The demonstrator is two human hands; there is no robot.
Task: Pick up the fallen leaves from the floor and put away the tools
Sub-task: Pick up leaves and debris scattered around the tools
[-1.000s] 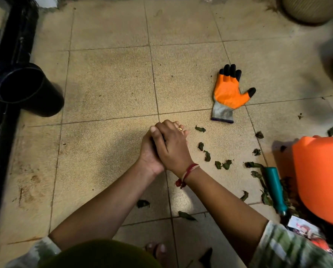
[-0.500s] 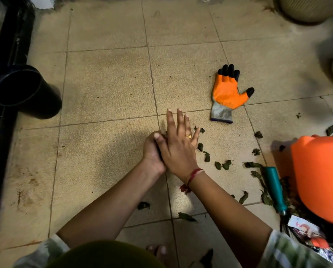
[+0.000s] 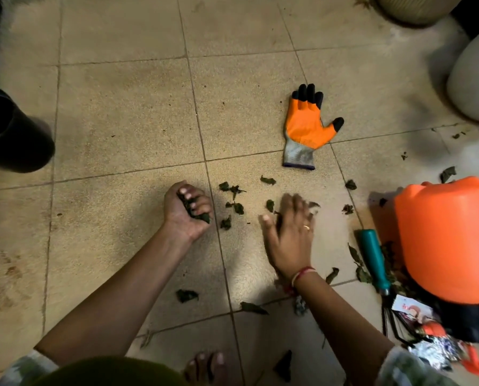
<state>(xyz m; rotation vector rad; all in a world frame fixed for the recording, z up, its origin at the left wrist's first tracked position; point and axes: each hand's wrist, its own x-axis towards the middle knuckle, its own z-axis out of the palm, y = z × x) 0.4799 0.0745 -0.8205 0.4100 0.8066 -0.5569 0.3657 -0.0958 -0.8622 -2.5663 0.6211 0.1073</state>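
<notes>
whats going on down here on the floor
A person crouches over the tiled floor, gathering fallen leaves by hand. The left hand holds a bunch of leaves. The right hand is open and blurred, low over loose ones scattered between the hands. An orange glove lies flat farther out, untouched. A teal-handled rake lies beside an orange container on the right, not yet put away.

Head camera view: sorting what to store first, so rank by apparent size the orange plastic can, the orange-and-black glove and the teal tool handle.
1. orange plastic can, largest, though likely nearest the camera
2. orange-and-black glove
3. teal tool handle, smallest
</notes>
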